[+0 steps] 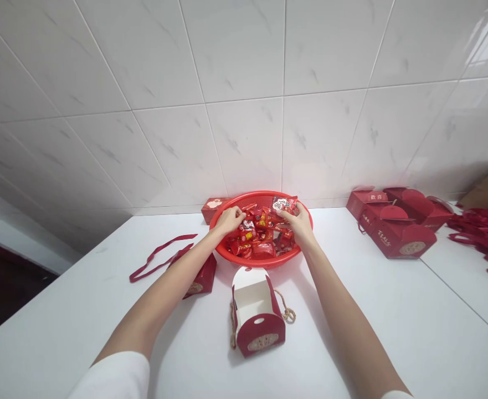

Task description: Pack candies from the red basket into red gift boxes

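A red plastic basket point(264, 264) full of small red wrapped candies point(263, 250) stands against the wall side of the table. My left hand point(229, 220) reaches over its left rim, fingers pinched together among the wrappers; what they hold, if anything, is hidden. At the right rim, my right hand point(300, 224) grips a red candy packet point(284, 204) with white print between thumb and fingers. In front of the basket sits a dark red gift box point(261, 335), its top open, the white inside bare, with a twisted rope handle point(286, 308) hanging at its side.
Behind my left forearm stands another dark red box point(205, 277), beside a red ribbon point(152, 257). A small red box point(212, 206) is left of the basket. Several red boxes point(397, 235) group at right, near a pile of dark red ribbons point(482, 230). A tiled wall point(244, 149) bounds the table.
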`<state>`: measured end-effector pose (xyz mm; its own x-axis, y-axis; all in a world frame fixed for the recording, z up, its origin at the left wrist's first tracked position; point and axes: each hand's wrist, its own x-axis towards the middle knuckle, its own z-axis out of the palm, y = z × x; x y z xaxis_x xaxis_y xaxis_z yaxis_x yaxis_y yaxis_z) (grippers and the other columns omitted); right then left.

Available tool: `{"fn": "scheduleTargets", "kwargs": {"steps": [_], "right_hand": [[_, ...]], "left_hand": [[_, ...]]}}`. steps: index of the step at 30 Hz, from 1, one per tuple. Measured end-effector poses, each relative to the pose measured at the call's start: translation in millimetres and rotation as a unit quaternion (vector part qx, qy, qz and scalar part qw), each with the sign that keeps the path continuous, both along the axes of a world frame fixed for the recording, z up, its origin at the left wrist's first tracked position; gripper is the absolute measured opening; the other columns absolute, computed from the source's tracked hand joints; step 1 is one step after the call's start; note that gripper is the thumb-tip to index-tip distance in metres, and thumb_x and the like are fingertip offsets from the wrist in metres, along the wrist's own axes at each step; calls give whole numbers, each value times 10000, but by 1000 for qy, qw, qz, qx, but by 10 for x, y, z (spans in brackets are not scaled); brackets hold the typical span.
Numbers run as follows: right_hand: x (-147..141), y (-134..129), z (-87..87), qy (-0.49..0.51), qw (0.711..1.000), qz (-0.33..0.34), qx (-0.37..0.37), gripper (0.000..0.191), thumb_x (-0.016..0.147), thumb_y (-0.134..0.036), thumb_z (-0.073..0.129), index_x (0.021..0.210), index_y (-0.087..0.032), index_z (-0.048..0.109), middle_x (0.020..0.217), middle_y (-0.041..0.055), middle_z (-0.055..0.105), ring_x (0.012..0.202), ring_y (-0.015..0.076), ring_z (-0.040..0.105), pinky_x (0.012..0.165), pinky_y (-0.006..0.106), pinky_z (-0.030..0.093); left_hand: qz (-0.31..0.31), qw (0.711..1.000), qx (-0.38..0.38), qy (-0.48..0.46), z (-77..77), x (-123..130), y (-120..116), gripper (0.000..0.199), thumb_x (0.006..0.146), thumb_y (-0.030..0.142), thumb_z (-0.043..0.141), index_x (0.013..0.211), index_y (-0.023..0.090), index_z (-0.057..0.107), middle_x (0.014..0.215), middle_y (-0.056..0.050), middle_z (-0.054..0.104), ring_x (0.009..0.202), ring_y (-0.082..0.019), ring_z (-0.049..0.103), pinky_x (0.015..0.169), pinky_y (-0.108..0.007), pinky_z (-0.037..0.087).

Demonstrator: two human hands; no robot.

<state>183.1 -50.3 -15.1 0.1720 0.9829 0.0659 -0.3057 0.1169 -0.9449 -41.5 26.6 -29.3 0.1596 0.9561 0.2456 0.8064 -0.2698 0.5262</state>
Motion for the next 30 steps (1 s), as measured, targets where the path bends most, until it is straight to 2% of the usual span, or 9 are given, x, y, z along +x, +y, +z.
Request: {"fn": "scheduleTargets", "kwargs": {"steps": [3, 5, 8, 10, 14, 17, 19, 25, 30], "right_hand": [[1, 7, -9, -2, 1000, -7, 0, 463, 571, -349, 816, 913, -225, 530, 923, 26, 726, 858, 245, 722, 617, 315, 592], [-2, 11, -15, -2, 1000, -10, 2, 473, 568, -352, 817, 922, -225, 530, 925, 28, 728, 859, 247, 719, 619, 319, 591], [-8, 16, -23, 2, 1000, -13, 2, 481, 563, -351, 822, 927, -222, 537, 914, 27, 729, 854, 246, 716, 606, 311, 585], [-9, 19, -26, 5, 1000, -14, 2, 476, 563, -348, 825, 923, -219, 542, 903, 26, 727, 841, 240, 714, 596, 301, 578], [-6, 21, -30, 11, 1000, -13, 6, 468, 568, -342, 829, 919, -215, 547, 897, 24, 729, 818, 230, 716, 588, 291, 576], [-5, 14, -28, 13, 1000, -11, 13, 464, 575, -351, 838, 913, -213, 552, 908, 25, 734, 828, 228, 719, 599, 289, 583], [-7, 9, -27, 14, 1000, -13, 14, 457, 575, -348, 840, 904, -214, 551, 901, 23, 735, 820, 231, 721, 590, 293, 587], [-8, 32, -54, 29, 999, -3, 16, 489, 558, -348, 853, 924, -219, 555, 880, 15, 724, 861, 254, 721, 610, 336, 614], [-15, 46, -67, 27, 1000, -9, 13, 502, 553, -356, 856, 928, -215, 554, 881, 13, 715, 842, 247, 715, 600, 333, 608]], "left_hand": [[-35, 999, 22, -4, 47, 41, -57, 115, 802, 316, 594, 822, 216, 645, 978, -71, 727, 964, -241, 638, 869, -331, 488], [-123, 992, 7, 4, 87, 90, -123, 191, 820, 366, 600, 899, 217, 690, 1051, -67, 732, 1009, -242, 647, 920, -326, 484], [-295, 949, -79, 74, 116, 163, -216, 401, 754, 525, 708, 1023, 230, 733, 1101, -72, 738, 1027, -274, 669, 925, -332, 490], [-334, 926, -125, 125, 105, 196, -244, 582, 657, 590, 785, 1122, 245, 729, 1204, -86, 710, 1114, -305, 653, 960, -336, 480], [-305, 912, -159, 224, 63, 233, -208, 892, 569, 651, 817, 1350, 271, 615, 1510, -120, 498, 1353, -385, 489, 1113, -434, 383], [-289, 875, -209, 326, 64, 269, -172, 1093, 532, 646, 834, 1495, 305, 447, 1654, -114, 247, 1485, -433, 259, 1188, -548, 240], [-289, 856, -225, 365, 84, 302, -170, 1109, 540, 614, 842, 1515, 312, 410, 1673, -110, 181, 1507, -434, 188, 1197, -564, 205], [-273, 872, -165, 371, 152, 379, -218, 592, 716, 491, 760, 1216, 183, 684, 1487, -157, 476, 1234, -369, 571, 1002, -413, 471], [-269, 875, -151, 372, 146, 386, -235, 463, 703, 434, 765, 1071, 159, 709, 1166, -127, 687, 995, -304, 672, 804, -325, 509]]}}
